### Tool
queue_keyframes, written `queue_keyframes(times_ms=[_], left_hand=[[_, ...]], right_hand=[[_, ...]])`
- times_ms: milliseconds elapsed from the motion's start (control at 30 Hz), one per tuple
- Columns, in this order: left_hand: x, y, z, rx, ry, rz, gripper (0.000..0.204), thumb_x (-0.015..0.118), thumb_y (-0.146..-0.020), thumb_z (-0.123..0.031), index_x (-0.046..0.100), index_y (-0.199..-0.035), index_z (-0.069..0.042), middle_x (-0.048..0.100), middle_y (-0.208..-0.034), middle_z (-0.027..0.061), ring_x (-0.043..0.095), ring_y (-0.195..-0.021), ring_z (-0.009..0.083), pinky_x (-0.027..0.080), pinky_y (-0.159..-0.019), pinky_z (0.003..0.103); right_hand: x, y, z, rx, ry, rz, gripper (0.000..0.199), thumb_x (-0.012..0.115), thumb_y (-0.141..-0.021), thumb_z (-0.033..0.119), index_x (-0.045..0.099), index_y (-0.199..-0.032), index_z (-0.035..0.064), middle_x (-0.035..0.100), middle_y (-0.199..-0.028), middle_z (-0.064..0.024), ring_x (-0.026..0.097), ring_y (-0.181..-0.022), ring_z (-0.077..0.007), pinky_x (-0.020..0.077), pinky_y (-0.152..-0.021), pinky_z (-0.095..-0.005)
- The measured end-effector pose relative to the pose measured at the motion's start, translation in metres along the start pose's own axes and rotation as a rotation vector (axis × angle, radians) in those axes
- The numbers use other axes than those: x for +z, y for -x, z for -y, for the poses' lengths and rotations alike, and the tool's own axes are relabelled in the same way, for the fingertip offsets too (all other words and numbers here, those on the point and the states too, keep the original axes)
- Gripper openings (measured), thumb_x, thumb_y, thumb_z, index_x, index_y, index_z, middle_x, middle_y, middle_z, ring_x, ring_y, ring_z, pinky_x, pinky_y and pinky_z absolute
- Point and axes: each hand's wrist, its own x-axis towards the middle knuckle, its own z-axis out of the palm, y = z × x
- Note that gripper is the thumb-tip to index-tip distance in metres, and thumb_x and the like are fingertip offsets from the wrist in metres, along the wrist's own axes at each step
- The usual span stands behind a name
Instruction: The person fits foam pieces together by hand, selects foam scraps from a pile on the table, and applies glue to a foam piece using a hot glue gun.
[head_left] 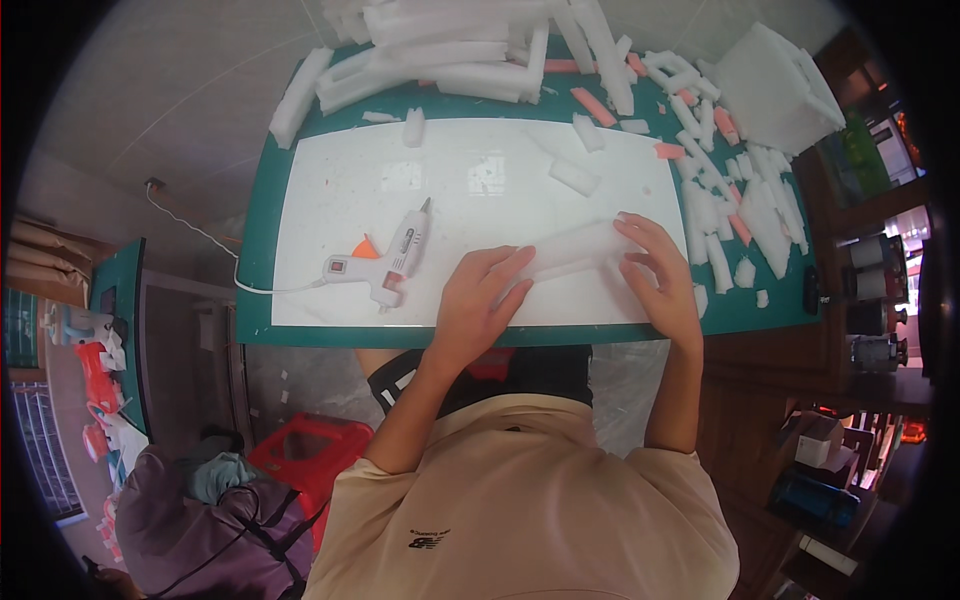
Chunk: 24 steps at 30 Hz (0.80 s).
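Note:
A white foam strip lies slantwise between my two hands over a white board. My left hand pinches its left end between thumb and fingers. At its other end, my right hand curls fingers over the top edge with the thumb lower down. To the left of my hands a white glue gun lies on its side, its nozzle aimed away from me and its cord running off left. An orange piece shows behind its body. Small foam blocks sit farther back on the board.
The board rests on a green table. Long foam strips are stacked along the far edge. Foam offcuts and pink pieces crowd the right side, with a big foam box behind. A red stool stands at lower left.

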Motion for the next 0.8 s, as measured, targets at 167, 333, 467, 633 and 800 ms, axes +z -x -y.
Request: queue_keyframes(times_ms=[167, 333, 467, 633, 800], left_hand=[[0.0004, 0.0001, -0.0025, -0.002, -0.016, -0.005, 0.039, 0.071, -0.079, -0.004, 0.064, -0.118, -0.008, 0.066, -0.101, 0.0123, 0.062, -0.09, 0.0308, 0.051, -0.078, 0.039], [-0.001, 0.0012, -0.0032, -0.011, -0.032, -0.003, 0.039, 0.074, -0.077, -0.004, 0.066, -0.115, -0.008, 0.067, -0.101, 0.012, 0.063, -0.09, 0.0294, 0.052, -0.077, 0.037], [-0.0007, 0.0014, -0.0031, -0.019, -0.043, -0.013, 0.039, 0.076, -0.075, -0.004, 0.068, -0.113, -0.007, 0.069, -0.1, 0.0125, 0.064, -0.089, 0.0291, 0.052, -0.077, 0.035], [-0.0004, 0.0003, -0.0041, -0.002, -0.034, -0.026, 0.038, 0.073, -0.077, -0.003, 0.067, -0.115, -0.008, 0.068, -0.099, 0.0105, 0.063, -0.087, 0.0279, 0.052, -0.074, 0.036], [0.0003, 0.0019, -0.004, -0.013, -0.026, -0.028, 0.038, 0.072, -0.078, -0.004, 0.067, -0.115, -0.008, 0.068, -0.1, 0.0108, 0.064, -0.087, 0.0282, 0.052, -0.074, 0.036]], right_hand=[[0.0002, 0.0019, -0.0026, 0.011, -0.049, -0.021, 0.046, 0.058, -0.085, -0.001, 0.057, -0.13, 0.0077, 0.053, -0.134, -0.0097, 0.053, -0.12, -0.0214, 0.048, -0.092, -0.0314], [0.0018, 0.0031, -0.0063, 0.024, -0.067, -0.018, 0.048, 0.058, -0.085, 0.001, 0.055, -0.132, 0.0074, 0.052, -0.135, -0.0088, 0.052, -0.12, -0.0206, 0.0477, -0.092, -0.0313], [0.0026, 0.0029, -0.0056, 0.041, -0.077, -0.012, 0.049, 0.059, -0.085, 0.002, 0.054, -0.133, 0.0076, 0.052, -0.135, -0.0092, 0.052, -0.12, -0.0202, 0.0475, -0.093, -0.0316], [0.0042, 0.0029, -0.0065, 0.054, -0.086, -0.02, 0.054, 0.059, -0.085, 0.003, 0.049, -0.138, 0.0085, 0.051, -0.135, -0.0108, 0.051, -0.119, -0.0235, 0.0478, -0.092, -0.033], [0.0071, 0.0043, -0.0043, 0.093, -0.103, -0.06, 0.07, 0.06, -0.083, 0.004, 0.035, -0.148, 0.0094, 0.049, -0.136, -0.015, 0.05, -0.117, -0.0269, 0.0479, -0.092, -0.0347]])
